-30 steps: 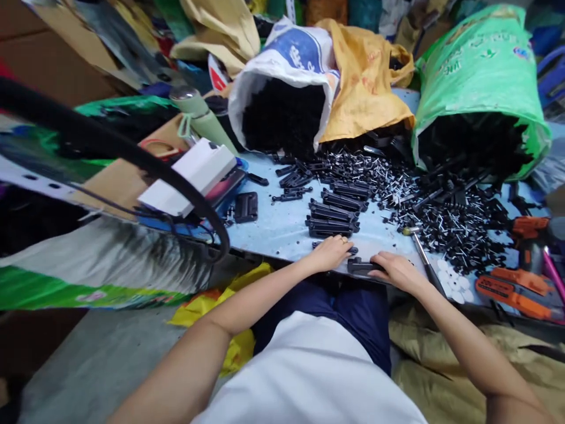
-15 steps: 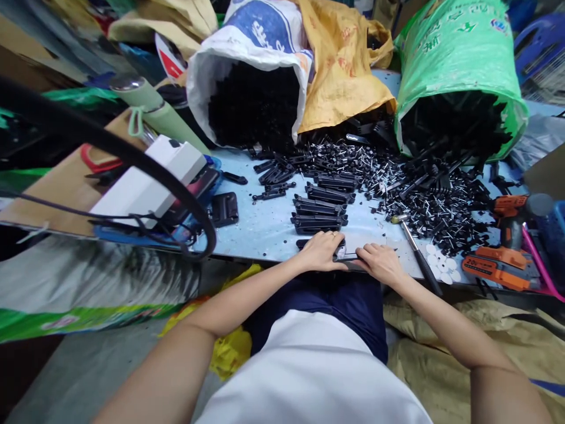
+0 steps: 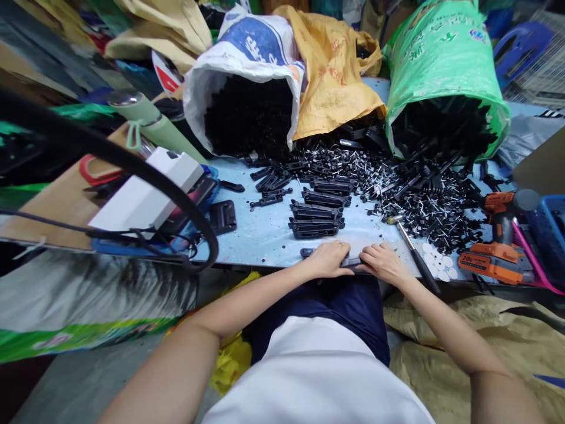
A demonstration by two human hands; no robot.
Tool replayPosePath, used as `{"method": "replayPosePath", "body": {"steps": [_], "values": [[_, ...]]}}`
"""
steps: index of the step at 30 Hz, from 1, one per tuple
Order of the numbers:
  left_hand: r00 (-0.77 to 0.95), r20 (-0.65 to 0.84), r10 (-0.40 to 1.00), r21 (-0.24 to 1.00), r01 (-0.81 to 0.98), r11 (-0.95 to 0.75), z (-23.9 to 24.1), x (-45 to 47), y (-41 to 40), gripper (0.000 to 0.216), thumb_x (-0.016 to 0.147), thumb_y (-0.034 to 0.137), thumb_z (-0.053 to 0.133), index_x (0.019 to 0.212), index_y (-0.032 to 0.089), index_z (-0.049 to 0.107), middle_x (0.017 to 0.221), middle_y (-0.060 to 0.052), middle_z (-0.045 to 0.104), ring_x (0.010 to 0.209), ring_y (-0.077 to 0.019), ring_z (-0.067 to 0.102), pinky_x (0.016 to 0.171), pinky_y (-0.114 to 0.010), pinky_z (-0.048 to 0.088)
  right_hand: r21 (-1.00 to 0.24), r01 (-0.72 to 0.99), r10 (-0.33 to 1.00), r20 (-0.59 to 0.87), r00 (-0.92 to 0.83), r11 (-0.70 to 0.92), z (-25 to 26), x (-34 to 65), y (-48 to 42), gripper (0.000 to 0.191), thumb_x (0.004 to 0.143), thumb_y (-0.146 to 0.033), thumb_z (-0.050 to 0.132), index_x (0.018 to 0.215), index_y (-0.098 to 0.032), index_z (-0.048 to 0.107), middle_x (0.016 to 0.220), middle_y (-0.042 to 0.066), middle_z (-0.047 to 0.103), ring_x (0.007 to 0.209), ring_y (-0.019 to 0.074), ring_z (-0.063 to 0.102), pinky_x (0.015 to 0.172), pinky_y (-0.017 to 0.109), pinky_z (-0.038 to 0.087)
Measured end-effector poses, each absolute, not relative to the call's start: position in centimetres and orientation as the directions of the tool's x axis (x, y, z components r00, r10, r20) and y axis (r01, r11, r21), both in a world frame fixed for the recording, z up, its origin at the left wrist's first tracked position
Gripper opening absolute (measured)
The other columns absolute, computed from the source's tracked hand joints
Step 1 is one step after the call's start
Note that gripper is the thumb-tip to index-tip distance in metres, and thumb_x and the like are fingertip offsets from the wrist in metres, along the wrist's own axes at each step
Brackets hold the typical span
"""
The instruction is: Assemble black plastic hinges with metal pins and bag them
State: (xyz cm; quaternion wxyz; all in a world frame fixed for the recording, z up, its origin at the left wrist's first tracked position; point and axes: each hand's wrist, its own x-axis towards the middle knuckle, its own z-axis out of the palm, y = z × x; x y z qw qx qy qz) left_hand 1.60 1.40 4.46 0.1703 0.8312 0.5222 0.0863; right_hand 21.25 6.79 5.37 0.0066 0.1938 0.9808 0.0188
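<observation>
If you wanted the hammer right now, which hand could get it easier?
Probably the right hand; the hammer lies just to its right, and the left hand is farther away.

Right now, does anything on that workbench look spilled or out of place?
The heap of black parts and metal pins looks spilled: it sprawls loosely before the tipped green sack, unlike the neat rows of black plastic pieces. It may be deliberate. The hammer lies askew, its handle seemingly poking past the workbench's edge.

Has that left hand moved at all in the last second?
Yes, slightly rightward: the left hand now reaches just past the right end of the nearest black bundle; a second ago it stopped short.
</observation>
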Motion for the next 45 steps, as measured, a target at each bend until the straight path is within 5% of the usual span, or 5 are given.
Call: {"method": "replayPosePath", "body": {"steps": [8, 23, 30, 36, 45], "values": [[0.303, -0.023, 0.953, 0.27, 0.919, -0.286, 6.1, 7.5, 12.6, 0.026, 0.087, 0.009, 0.035, 0.105, 0.01, 0.054, 0.101, -0.015, 0.058, 0.099, -0.0239, 0.054, 0.077, -0.033, 0.044, -0.062, 0.58, 0.581, 0.169, -0.796, 0.812, 3.4, 25.0, 6.1, 0.037, 0.094, -0.038, 0.031, 0.098, -0.015, 0.06, 0.092, 0.009, 0.062, 0.084, 0.0183, 0.052, 0.073, 0.029, 0.037], [0.118, 0.093, 0.989, 0.177, 0.975, -0.133, 5.1, 6.4, 15.4, 0.032, 0.089, 0.007, 0.026, 0.111, 0.01, 0.049, 0.11, -0.016, 0.054, 0.104, -0.0215, 0.05, 0.078, -0.031, 0.044, 0.18, 0.848, 0.865, -0.051, -0.499, 0.499, 6.0, 19.4, 13.6, 0.021, 0.082, -0.013, 0.043, 0.092, -0.01, 0.061, 0.094, 0.015, 0.061, 0.091, 0.0229, 0.054, 0.074, 0.03, 0.041], [0.205, 0.087, 0.975, 0.194, 0.956, -0.219, 5.6, 6.6, 18.2, 0.03, 0.088, 0.009, 0.035, 0.112, 0.01, 0.052, 0.104, -0.014, 0.061, 0.101, -0.0211, 0.053, 0.086, -0.035, 0.039, -0.288, 0.752, 0.8, 0.317, -0.51, 0.593, 5.1, 23.3, 10.3, 0.019, 0.082, -0.02, 0.043, 0.09, -0.016, 0.06, 0.083, 0.007, 0.065, 0.075, 0.0165, 0.061, 0.07, 0.027, 0.048], [0.194, 0.018, 0.981, 0.185, 0.963, -0.194, 5.1, 6.6, 17.4, 0.032, 0.086, 0.001, 0.03, 0.103, 0.001, 0.057, 0.103, -0.023, 0.058, 0.097, -0.0237, 0.058, 0.079, -0.032, 0.043, -0.648, 0.61, 0.842, 0.089, -0.533, 0.455, 6.5, 22.2, 7.4, 0.018, 0.084, -0.028, 0.048, 0.089, -0.016, 0.062, 0.077, 0.004, 0.067, 0.065, 0.0131, 0.064, 0.062, 0.023, 0.049], [0.246, -0.02, 0.969, 0.186, 0.953, -0.238, 7.0, 5.7, 16.1, 0.03, 0.083, 0.0, 0.035, 0.095, 0.004, 0.063, 0.096, -0.018, 0.061, 0.094, -0.0228, 0.06, 0.081, -0.032, 0.044, -0.13, 0.816, 0.774, -0.261, -0.577, 0.564, 10.3, 18.4, 4.9, 0.022, 0.09, -0.018, 0.039, 0.093, -0.013, 0.061, 0.092, 0.011, 0.066, 0.084, 0.0184, 0.063, 0.071, 0.025, 0.043]]}}
